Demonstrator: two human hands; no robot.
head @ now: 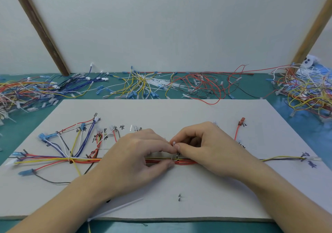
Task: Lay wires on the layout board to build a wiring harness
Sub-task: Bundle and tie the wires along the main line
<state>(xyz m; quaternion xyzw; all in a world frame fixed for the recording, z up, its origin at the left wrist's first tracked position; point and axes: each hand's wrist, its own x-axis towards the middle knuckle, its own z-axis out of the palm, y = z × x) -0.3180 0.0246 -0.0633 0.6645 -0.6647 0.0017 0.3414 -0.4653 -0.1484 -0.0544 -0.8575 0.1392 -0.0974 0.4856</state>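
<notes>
A pale wall panel [161, 26] fills the far half of the view, framed by two slanted wooden battens [38, 28], and below it runs a teal work surface [115, 87] strewn with loose wires. The far left holds a mixed heap of multicoloured wires [27, 92], then a dark blue bunch [80, 83], a yellow and white bunch [142, 83], a red and black bunch [201, 87] and another tangled heap [309, 92] at the far right. On the near part of the surface lies the white layout board [179, 110], marked with handwritten black characters beside the wire ends; they are too blurred to read. The wire bundle [53, 159] runs left to right across the middle of the board, fanning out at the left into branches tipped with blue terminals [45, 136], and thinning at the right to a yellow and dark pair ending in a clear connector [313, 158]. A short red wire [238, 130] stands apart on the far right of the board. Both hands meet over the bundle's centre: the left hand [136, 153] pinches the bundle and a white cable tie [174, 149], and the right hand [206, 146] pinches the same tie from the other side. A loose cable tie [118, 208] lies near the board's near edge, and a small metal pin [179, 196] stands to its right.
</notes>
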